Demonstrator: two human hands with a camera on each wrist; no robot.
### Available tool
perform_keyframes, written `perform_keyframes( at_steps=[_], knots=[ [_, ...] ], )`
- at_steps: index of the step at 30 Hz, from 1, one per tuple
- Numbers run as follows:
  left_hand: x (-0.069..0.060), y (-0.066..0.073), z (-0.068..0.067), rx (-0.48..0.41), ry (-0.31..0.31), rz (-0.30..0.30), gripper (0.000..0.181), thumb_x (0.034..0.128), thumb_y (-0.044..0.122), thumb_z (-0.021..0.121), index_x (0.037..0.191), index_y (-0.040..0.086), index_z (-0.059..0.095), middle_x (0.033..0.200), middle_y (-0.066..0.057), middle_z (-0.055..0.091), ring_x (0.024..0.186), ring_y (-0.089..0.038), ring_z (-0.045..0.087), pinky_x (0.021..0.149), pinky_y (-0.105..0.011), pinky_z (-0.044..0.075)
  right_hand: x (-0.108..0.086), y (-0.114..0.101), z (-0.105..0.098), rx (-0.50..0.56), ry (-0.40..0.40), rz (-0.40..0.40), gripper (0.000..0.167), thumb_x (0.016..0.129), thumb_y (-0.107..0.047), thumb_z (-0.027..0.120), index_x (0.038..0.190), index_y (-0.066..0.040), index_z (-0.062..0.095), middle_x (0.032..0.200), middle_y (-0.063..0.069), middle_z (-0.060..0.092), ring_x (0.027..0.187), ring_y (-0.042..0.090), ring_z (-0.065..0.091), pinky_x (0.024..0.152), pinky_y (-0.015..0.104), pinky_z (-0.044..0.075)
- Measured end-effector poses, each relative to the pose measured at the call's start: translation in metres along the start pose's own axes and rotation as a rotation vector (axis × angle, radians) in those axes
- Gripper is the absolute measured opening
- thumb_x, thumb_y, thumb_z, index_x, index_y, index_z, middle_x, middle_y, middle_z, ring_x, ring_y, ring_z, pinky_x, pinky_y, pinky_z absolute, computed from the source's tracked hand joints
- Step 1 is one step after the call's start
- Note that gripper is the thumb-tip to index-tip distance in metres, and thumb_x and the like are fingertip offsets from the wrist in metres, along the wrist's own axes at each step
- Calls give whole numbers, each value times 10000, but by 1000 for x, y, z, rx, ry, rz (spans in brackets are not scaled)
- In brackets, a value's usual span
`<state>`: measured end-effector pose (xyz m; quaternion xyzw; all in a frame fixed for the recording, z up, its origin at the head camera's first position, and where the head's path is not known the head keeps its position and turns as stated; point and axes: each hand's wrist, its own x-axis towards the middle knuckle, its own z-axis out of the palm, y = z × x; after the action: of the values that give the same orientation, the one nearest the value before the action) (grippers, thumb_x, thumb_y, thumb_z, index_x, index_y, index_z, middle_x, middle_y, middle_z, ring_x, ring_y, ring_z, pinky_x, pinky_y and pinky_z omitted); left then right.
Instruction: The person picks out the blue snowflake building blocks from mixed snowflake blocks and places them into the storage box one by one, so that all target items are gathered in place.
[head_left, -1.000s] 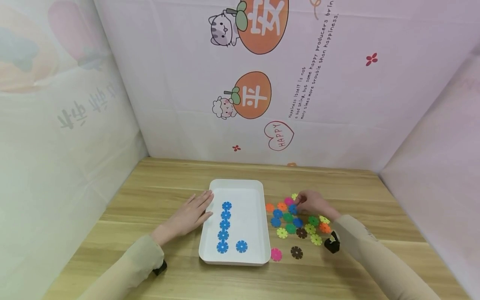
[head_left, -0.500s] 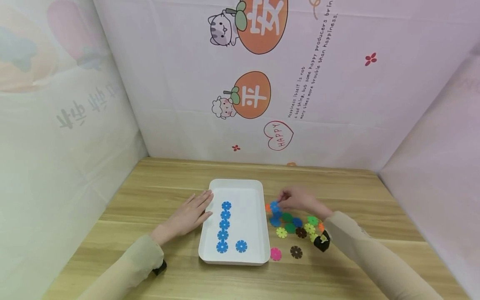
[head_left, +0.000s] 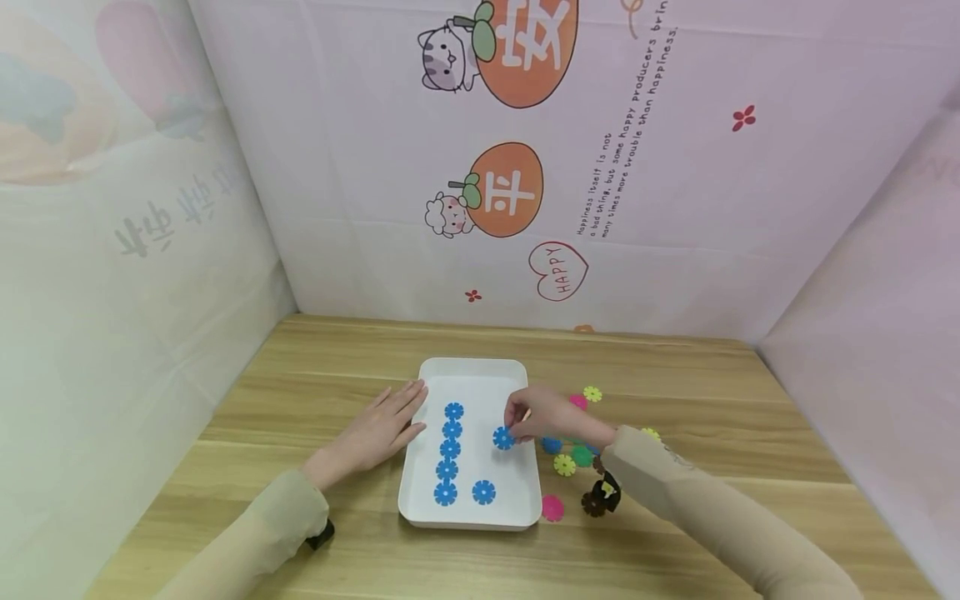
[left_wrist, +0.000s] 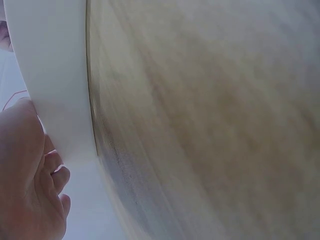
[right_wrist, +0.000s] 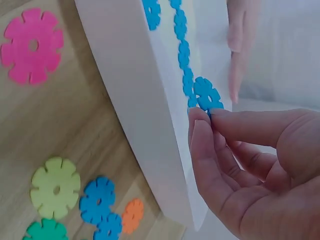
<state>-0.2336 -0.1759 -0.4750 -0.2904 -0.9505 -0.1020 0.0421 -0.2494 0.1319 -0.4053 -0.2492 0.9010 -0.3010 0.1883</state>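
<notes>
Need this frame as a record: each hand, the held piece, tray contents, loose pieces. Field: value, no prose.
left_hand: left hand, fingers extended, at tray's left rim
right_hand: right hand, pinching, over tray's right side
held_piece: held blue disc, slotted edge
container: white tray
tray_left: column of five blue discs
tray_lower_right: single blue disc
loose_right_of_tray: pink disc, yellow disc, green disc, others partly hidden by right arm
surface: wood-grain table
</notes>
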Motion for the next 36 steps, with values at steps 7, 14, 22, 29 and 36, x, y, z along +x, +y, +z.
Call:
perform_keyframes(
  at_steps=[7, 14, 22, 29, 36],
  knots=[
    [1, 0, 0, 20, -16, -12, 637, 1058, 423, 408, 1566, 64, 269, 1649, -109, 249, 1518, -307, 286, 1236, -551, 241, 7, -9, 23, -50, -63, -24, 84, 870, 8, 708, 839, -39, 646, 805, 26, 657, 695, 92, 597, 637, 198, 565],
    [1, 0, -1, 19, -24, -12, 635, 1059, 414, 411, 1564, 54, 274, 1648, -120, 249, 1518, -318, 283, 1235, -557, 237, 10, -10, 37, -23, -77, -22, 97, 864, 31, 698, 817, -40, 652, 769, 20, 643, 672, 117, 600, 617, 220, 556],
    [1, 0, -1, 13, -17, -9, 626, 1059, 399, 419, 1558, 43, 288, 1643, -132, 259, 1514, -329, 287, 1234, -560, 235, 10, -10, 43, -4, -85, -6, 109, 863, 42, 694, 807, -42, 651, 742, 30, 639, 656, 150, 616, 602, 237, 552],
    [1, 0, 0, 9, -19, -10, 625, 1058, 396, 421, 1557, 42, 291, 1643, -132, 260, 1517, -324, 282, 1236, -559, 230, 10, -10, 43, -1, -88, 3, 104, 861, 41, 692, 810, -43, 659, 739, 13, 636, 664, 139, 604, 611, 242, 561],
    [1, 2, -2, 8, -6, -5, 621, 1055, 385, 433, 1550, 33, 303, 1637, -139, 272, 1509, -333, 298, 1231, -564, 238, 9, -11, 43, -9, -93, 18, 97, 858, 44, 696, 815, -38, 668, 745, 26, 639, 661, 136, 591, 609, 249, 560]
  ],
)
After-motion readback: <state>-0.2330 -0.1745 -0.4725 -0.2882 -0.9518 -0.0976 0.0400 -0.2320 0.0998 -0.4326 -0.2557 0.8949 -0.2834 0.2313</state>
